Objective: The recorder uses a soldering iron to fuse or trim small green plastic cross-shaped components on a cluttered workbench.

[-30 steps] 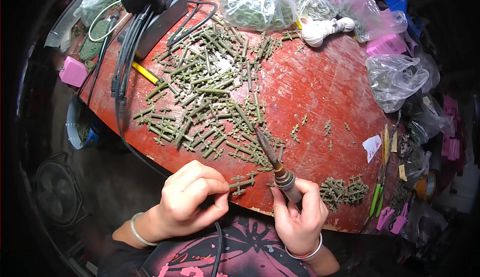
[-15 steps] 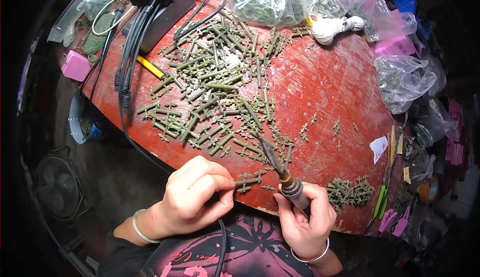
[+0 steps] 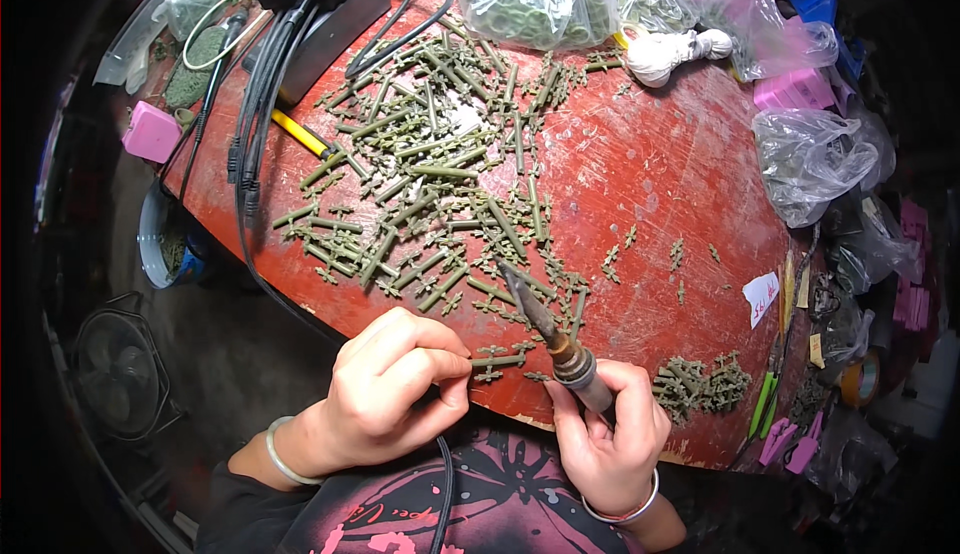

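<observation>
At the near edge of the red table [image 3: 650, 154], I see the left hand [image 3: 400, 384], fingertips pinched closed on one end of a green stem [image 3: 497, 361]. To its right, the right hand [image 3: 612, 434] curls around a soldering iron [image 3: 572, 362], tip pointing far-left. Loose green stems [image 3: 447, 172] lie heaped beyond.

The red worktop [image 3: 660, 164], scuffed and paint-worn, carries a loose spread of green rods [image 3: 445, 172] mixed with small cross-shaped sprigs. A few sprigs [image 3: 611, 262] lie apart to the right. A dense green clump [image 3: 700, 386] sits near right. A white paper slip [image 3: 762, 300] lies toward the right edge; a clear bag [image 3: 538, 4] and white string bundle [image 3: 665, 58] rest far.
</observation>
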Available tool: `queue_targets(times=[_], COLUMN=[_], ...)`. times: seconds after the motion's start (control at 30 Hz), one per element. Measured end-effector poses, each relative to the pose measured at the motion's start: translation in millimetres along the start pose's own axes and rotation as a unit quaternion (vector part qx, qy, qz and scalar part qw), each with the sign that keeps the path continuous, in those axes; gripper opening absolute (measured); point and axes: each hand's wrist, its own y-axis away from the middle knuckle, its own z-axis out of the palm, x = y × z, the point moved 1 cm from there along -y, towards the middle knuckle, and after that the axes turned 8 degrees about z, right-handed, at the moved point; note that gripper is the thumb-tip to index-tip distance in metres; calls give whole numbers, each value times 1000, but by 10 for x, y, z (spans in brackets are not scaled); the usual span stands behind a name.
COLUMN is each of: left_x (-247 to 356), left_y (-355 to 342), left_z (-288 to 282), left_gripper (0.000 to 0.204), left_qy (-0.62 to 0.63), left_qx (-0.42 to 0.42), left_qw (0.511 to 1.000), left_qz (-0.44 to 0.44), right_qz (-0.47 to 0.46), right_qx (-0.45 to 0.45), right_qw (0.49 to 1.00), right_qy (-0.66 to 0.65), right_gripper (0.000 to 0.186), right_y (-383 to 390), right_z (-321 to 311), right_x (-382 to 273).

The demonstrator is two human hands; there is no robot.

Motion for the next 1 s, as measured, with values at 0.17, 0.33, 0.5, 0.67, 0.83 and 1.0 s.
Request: queue_targets(times=[0.17, 0.33, 0.5, 0.67, 0.83, 1.0], left_x=[3, -4, -1, -2, -7, -8], left_y=[-8, 6, -5, -7, 18, 36], left_z=[-14, -2, -19, -19, -17, -46], left_gripper=[26, 25, 24, 24, 23, 22], left_qy=[-1, -2, 1, -3, 15, 65], left_qx=[-6, 3, 4, 3, 12, 18], left_qw=[1000, 1000, 1000, 1000, 1000, 996], left_qz=[-4, -3, -2, 0, -11, -53], right_qz=[-56, -37, -38, -57, -31, 45], right_qx=[-20, -52, -45, -10, -10, 43], right_qw=[998, 998, 998, 998, 999, 997], right_qy=[-22, -4, 2, 3, -13, -48], right_gripper=[32, 32, 32, 30, 30, 27], right_y=[-48, -66, -83, -93, -56, 61], right_z=[-5, -16, -3, 28, -20, -121], right_x=[-54, -95, -79, -36, -18, 45])
